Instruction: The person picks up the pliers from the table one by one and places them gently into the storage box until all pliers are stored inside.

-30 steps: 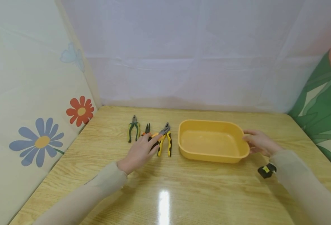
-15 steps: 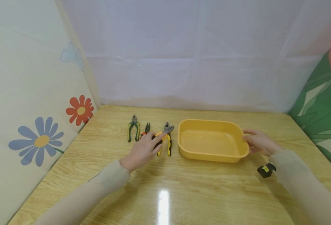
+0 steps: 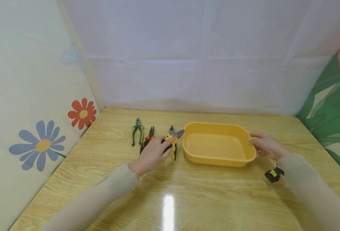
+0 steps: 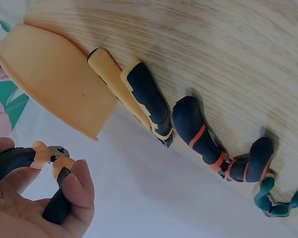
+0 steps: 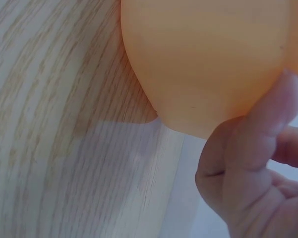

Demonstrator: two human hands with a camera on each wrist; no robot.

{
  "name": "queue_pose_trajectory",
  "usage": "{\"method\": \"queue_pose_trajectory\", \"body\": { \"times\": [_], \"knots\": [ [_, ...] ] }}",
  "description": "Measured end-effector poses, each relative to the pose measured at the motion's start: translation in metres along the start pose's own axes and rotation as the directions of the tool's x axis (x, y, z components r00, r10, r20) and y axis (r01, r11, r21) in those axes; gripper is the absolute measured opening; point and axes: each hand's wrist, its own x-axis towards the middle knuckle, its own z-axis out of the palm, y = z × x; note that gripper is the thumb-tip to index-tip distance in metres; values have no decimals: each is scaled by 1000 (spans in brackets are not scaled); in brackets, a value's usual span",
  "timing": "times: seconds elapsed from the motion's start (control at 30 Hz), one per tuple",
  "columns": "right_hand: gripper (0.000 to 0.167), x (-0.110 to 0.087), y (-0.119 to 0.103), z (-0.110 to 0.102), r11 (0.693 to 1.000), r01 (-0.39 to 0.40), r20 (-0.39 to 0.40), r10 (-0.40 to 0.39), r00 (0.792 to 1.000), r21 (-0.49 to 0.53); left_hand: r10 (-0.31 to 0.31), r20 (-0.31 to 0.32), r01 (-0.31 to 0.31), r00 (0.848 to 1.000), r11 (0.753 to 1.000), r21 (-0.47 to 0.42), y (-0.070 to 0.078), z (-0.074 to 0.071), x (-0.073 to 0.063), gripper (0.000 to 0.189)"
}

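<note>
My left hand [image 3: 152, 154] holds a pair of pliers [image 3: 178, 134] with black and yellow-orange handles, its grey nose pointing right beside the yellow basin's left rim. In the left wrist view the thumb and fingers are round the splayed handles of these pliers [image 4: 57, 161], above the table. At the basin's right end, my right hand [image 3: 268, 147] grips the rim of the yellow basin [image 3: 217, 162]. The right wrist view has the thumb and bent fingers of the hand [image 5: 253, 163] against the end wall of the basin [image 5: 203, 69]. Nothing is seen inside the basin.
Left of the basin lie yellow-and-black pliers [image 3: 174, 150], partly behind my left hand, orange-and-black pliers [image 3: 147, 141] and green-handled pliers [image 3: 137, 130]. A small black item with a yellow label [image 3: 273, 175] shows by the right sleeve. A white cloth wall [image 3: 187, 80] stands behind the wooden table [image 3: 204, 199].
My left hand has moved right with the pliers, bringing their nose from over the yellow-and-black pliers to the basin's left rim. More of the orange-and-black pliers shows. My right hand and the basin stay put.
</note>
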Motion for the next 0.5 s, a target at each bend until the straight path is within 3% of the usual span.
{"method": "queue_pose_trajectory", "body": {
  "times": [0.17, 0.37, 0.5],
  "knots": [
    [60, 0, 1, -1, 1000, -2, -3, 2, 1000, 7, 20, 1, -20, 1000, 999, 26, 4, 0, 5, 46],
    [59, 0, 2, -2, 1000, -1, -1, 1, 1000, 1, -1, 49, -3, 999, 998, 65, 8, 1, 9, 47],
    [59, 1, 2, -1, 1000, -6, -5, 6, 1000, -2, 42, 59, -47, 997, 996, 79, 8, 4, 12, 46]
  ]
}}
